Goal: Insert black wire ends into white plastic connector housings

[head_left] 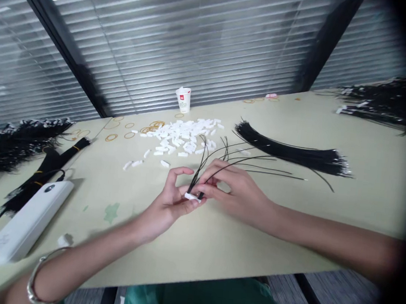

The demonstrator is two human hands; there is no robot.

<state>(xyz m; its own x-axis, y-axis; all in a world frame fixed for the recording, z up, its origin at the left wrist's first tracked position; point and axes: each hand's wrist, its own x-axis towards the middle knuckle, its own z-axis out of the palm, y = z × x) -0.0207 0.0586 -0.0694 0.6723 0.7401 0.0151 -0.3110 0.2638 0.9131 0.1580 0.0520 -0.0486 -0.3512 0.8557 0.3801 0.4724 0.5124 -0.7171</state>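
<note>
Between thumb and fingers, my left hand grips a small white plastic connector. Several thin black wires rise out of the connector and fan up and to the right. My right hand is closed at the connector's right end, pinching a black wire against it. The wire's tip is hidden by the fingers. Just beyond the hands lies a loose pile of white connectors. To the right of it rests a thick bundle of black wires with bare, shiny ends. A few single wires lie beside that bundle.
A paper cup stands at the table's back edge, with rubber bands near the pile. At left are a white power bank with a cable, banded black wires and a heap of wired pieces. Another heap lies far right.
</note>
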